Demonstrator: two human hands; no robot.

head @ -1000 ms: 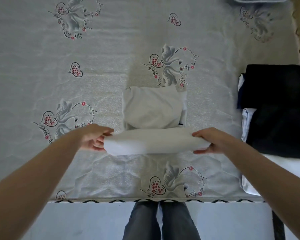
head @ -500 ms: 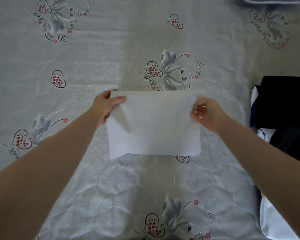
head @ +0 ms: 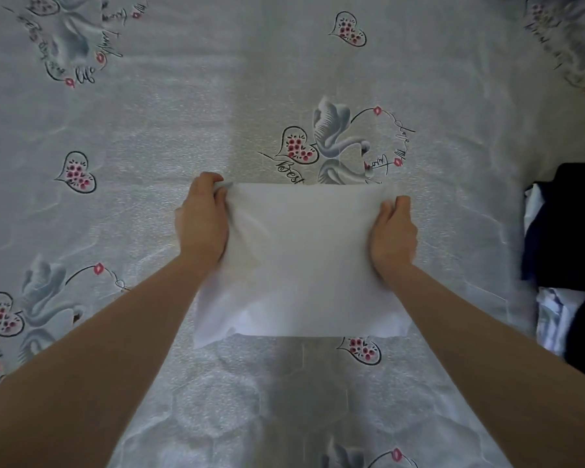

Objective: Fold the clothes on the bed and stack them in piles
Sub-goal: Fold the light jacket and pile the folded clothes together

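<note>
Head view: left hand and right hand each grip a far corner of a folded white cloth, fingers curled over its edges. It lies between them on the bed; a dark pile sits well right of the right fingers.

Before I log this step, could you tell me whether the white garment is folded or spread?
Folded: the white garment is a compact rectangle, gripped by left hand and right hand.

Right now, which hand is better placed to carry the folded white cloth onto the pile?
Probably the right hand: it grips the white cloth on the side nearer the dark pile at the bed's right edge. The left hand grips the far side.
</note>
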